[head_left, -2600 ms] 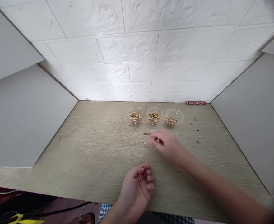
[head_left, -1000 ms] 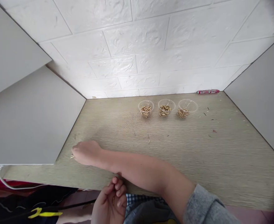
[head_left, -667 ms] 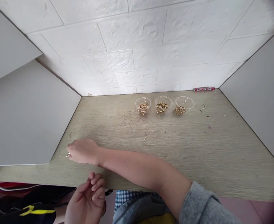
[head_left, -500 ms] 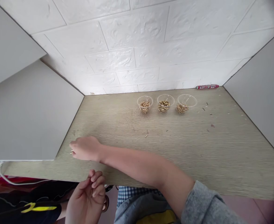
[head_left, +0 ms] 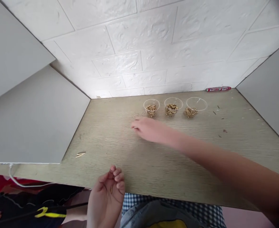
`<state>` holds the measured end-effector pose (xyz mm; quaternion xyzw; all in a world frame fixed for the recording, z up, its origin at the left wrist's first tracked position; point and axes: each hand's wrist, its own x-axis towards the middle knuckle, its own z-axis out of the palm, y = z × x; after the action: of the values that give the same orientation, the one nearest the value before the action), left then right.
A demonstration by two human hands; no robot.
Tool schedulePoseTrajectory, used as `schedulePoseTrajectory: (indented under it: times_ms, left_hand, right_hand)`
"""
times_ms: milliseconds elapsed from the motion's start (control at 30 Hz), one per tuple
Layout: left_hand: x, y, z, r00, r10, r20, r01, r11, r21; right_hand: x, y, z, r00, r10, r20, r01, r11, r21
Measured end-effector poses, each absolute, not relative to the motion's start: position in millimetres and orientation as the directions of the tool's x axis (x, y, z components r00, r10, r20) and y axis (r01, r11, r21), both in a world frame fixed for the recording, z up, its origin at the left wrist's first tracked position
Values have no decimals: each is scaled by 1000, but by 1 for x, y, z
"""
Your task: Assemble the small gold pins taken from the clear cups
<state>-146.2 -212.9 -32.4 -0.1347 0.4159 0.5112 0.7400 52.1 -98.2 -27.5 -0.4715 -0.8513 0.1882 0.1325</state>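
My right hand [head_left: 147,129] reaches over the wooden table [head_left: 168,158], fingers stretched leftward just in front of three clear cups. The left cup [head_left: 151,108], middle cup [head_left: 173,106] and right cup [head_left: 196,107] each hold small brass pins. My left hand [head_left: 108,193] hovers at the table's near edge, palm up and fingers curled round a thin brass pin. A few brass pins [head_left: 80,154] lie on the table at the near left, apart from both hands.
Grey side panels [head_left: 34,123] wall in the table on the left and right, with white brick wall behind. A red pen [head_left: 218,89] lies at the back right. Tiny scraps [head_left: 221,118] dot the right side. Cables and dark gear sit below the table edge at lower left.
My right hand has left the near-left corner, where pins now lie, and swung right and forward toward the cups. My left hand stays curled by the table edge.
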Motion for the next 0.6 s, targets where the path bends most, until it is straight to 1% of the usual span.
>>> schedulePoseTrajectory:
  times_ms: [33, 67, 100, 167, 233, 267, 300, 367, 400, 467, 533, 600]
  left_hand:
    - [-143, -206, -28, 123, 657, -744, -859, 446, 252]
    - [-140, -198, -23, 106, 669, -735, -853, 441, 279]
    - [-135, -189, -17, 75, 687, -723, -857, 415, 305]
    - [-123, -168, -3, 8, 762, -647, -868, 327, 374]
    - [-107, -147, 10, 10, 852, -524, -857, 278, 434]
    - [-98, -137, 15, 40, 880, -474, -843, 284, 457]
    - [-88, -128, 19, 69, 898, -435, -831, 293, 472]
    - [-70, -114, 23, 136, 910, -393, -800, 335, 497]
    - [-61, -109, 22, 182, 903, -390, -779, 374, 503]
    - [-47, -102, 16, 286, 864, -413, -728, 477, 493]
    - [-37, -99, 7, 379, 816, -436, -680, 565, 467]
    - [-32, -97, -2, 439, 792, -423, -654, 605, 453]
  right_hand:
    - [72, -101, -30, -492, 870, 26, 763, 446, -468]
    - [88, -105, -32, -450, 892, -44, 760, 357, -543]
    - [100, -109, -35, -441, 894, -84, 766, 325, -555]
    - [113, -118, -42, -455, 881, -130, 749, 299, -591]
    - [112, -127, -47, -480, 870, -114, 736, 329, -592]
    - [109, -130, -50, -488, 868, -92, 745, 359, -563]
    - [105, -133, -52, -487, 871, -66, 768, 391, -507]
    - [96, -138, -55, -481, 876, -17, 830, 450, -329]
    - [93, -140, -56, -476, 880, -3, 847, 457, -270]
    - [88, -143, -59, -472, 881, 7, 863, 464, -202]
    - [87, -149, -61, -484, 875, 13, 863, 480, -160]
    - [88, -156, -64, -496, 868, 28, 862, 496, -108]
